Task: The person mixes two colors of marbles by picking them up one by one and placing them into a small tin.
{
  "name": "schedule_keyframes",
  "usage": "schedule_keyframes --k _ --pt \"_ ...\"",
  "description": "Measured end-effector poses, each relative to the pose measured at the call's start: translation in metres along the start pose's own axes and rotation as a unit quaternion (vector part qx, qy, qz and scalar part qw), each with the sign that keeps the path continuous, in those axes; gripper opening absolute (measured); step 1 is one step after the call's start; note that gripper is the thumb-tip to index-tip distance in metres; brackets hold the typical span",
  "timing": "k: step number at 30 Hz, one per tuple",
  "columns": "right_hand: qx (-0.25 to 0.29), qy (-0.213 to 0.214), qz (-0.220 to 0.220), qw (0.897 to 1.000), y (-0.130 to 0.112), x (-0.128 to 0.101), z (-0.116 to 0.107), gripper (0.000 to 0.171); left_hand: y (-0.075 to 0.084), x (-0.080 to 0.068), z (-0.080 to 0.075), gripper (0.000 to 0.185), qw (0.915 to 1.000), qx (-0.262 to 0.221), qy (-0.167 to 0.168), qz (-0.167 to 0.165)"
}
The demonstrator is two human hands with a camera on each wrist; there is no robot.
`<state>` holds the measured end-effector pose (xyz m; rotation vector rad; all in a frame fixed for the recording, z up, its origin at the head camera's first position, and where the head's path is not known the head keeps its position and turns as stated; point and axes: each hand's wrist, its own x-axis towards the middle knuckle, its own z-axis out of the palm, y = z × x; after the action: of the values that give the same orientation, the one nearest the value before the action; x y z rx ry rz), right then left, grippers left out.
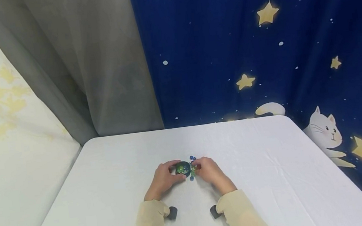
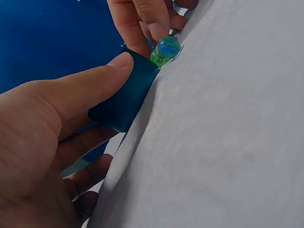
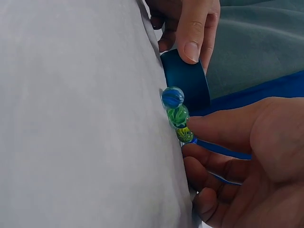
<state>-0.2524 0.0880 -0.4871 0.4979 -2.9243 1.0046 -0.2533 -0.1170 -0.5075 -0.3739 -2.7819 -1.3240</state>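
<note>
Close up, the left hand [image 1: 163, 179] curls its thumb and fingers [image 2: 95, 85] round the wall of a small dark blue round cup [image 2: 124, 92]. That grip seems meant to hold the cup steady on the white tablecloth [image 1: 259, 178].

Just beside the cup, the right hand [image 1: 209, 170] has its thumb and fingertips [image 3: 213, 128] drawn narrow, pinching or touching a yellow-green glass marble [image 3: 184, 135]. Whether that marble is lifted or only touched cannot be told.

Two more marbles sit in a row against it on the cloth: a green marble [image 3: 177, 115] in the middle, then a blue swirled marble [image 3: 172, 97] nearest the cup.

From the head view, the cup [image 1: 183, 169] stands upright between the two hands, near the middle of the table. Its open top shows green and blue glints, so it appears to hold several marbles already; their number is too small to count. A loose scatter of blue and green marbles [image 1: 192, 159] lies on the cloth just to the right of the cup, by the right fingertips.

Both forearms wear cream sleeves [image 1: 149, 221]. Behind the table hang a grey curtain [image 1: 101, 62] and a dark blue curtain [image 1: 213, 42] printed with stars and a white cat.
</note>
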Motion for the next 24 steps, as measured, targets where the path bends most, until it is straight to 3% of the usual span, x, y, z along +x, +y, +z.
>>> schedule_keyframes --k 24 --pt "-0.038 -0.051 -0.012 0.998 -0.0037 -0.0003 -0.0046 0.032 0.0009 -0.0017 0.0006 0.059 1.0 0.008 0.001 -0.005"
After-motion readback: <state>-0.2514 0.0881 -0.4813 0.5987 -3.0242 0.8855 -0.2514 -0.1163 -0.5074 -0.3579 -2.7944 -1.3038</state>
